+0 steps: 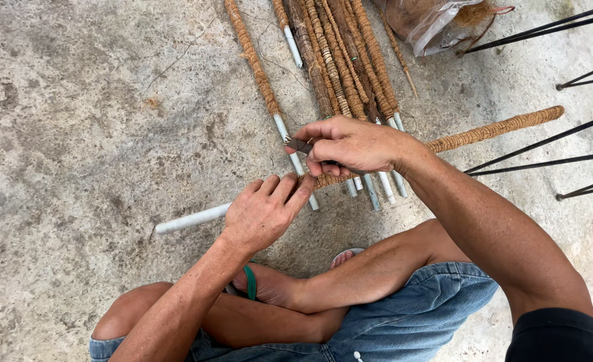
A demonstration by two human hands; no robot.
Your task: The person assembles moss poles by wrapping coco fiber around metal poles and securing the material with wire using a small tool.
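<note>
I sit cross-legged on a concrete floor. My left hand grips a long pole that lies across in front of me; its white pipe end sticks out to the left and brown coir rope wraps the rest out to the right. My right hand is closed on a small dark tool, held just above the pole where the rope wrap ends beside my left fingers.
A pile of several coir-wrapped poles with white ends lies straight ahead, one more pole apart to its left. A clear plastic bag of brown fibre sits at the top right. A black metal frame stands at right.
</note>
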